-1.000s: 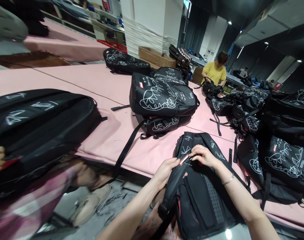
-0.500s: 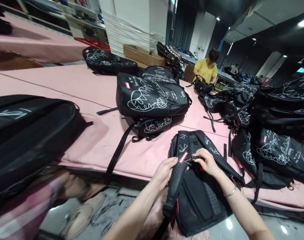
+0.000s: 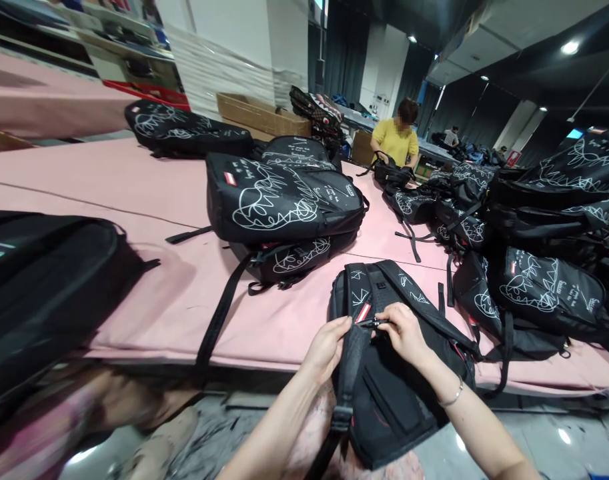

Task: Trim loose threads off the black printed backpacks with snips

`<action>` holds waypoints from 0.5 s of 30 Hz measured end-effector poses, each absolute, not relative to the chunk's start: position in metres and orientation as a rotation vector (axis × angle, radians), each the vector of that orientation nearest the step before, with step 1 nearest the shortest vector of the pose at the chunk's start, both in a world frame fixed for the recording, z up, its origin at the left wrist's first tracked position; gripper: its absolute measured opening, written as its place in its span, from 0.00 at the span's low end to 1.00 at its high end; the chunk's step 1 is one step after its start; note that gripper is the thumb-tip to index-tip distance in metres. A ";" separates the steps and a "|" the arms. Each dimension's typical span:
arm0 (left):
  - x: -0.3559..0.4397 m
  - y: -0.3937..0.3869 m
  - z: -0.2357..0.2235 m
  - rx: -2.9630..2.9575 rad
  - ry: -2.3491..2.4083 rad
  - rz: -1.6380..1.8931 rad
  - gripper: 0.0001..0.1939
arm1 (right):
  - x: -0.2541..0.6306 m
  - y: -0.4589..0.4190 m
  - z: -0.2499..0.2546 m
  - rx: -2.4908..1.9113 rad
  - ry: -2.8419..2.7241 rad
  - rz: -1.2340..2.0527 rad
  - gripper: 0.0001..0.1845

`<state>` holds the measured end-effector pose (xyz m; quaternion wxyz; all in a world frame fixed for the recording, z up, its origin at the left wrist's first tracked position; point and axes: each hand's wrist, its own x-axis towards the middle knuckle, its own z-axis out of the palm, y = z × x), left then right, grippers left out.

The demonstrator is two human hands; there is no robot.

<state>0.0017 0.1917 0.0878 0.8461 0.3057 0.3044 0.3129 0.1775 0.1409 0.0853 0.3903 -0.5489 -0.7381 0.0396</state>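
A black backpack [image 3: 399,393] with white scribbles lies back-side up, half over the near edge of the pink table [image 3: 149,200]. My left hand [image 3: 328,345] grips its shoulder strap [image 3: 351,363] just below a small red and white tag [image 3: 363,313]. My right hand [image 3: 403,331] pinches a small black buckle or clip [image 3: 373,323] on that strap, fingers closed. A thin bracelet sits on my right wrist.
Two stacked backpacks [image 3: 284,203] lie just beyond, with a long strap trailing toward the edge. More backpacks pile up at right [image 3: 544,287] and far left [image 3: 184,130]. A large black bag [image 3: 44,287] fills the near left. A person in a yellow shirt [image 3: 395,140] works at the far end beside cardboard boxes [image 3: 259,115].
The camera view has swung right and slightly down. Both hands stay on the strap, with the right fingers working the clip beside the red tag.
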 end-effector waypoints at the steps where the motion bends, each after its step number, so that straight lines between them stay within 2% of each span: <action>1: 0.002 0.191 0.088 0.646 0.639 0.658 0.07 | 0.175 0.138 0.083 -1.428 -1.830 0.065 0.07; 7: 0.006 0.191 0.083 0.598 0.655 0.722 0.02 | 0.164 0.117 0.072 -1.514 -1.658 0.015 0.08; 15: 0.009 0.187 0.081 0.535 0.658 0.726 0.07 | 0.151 0.115 0.071 -1.620 -1.683 -0.099 0.09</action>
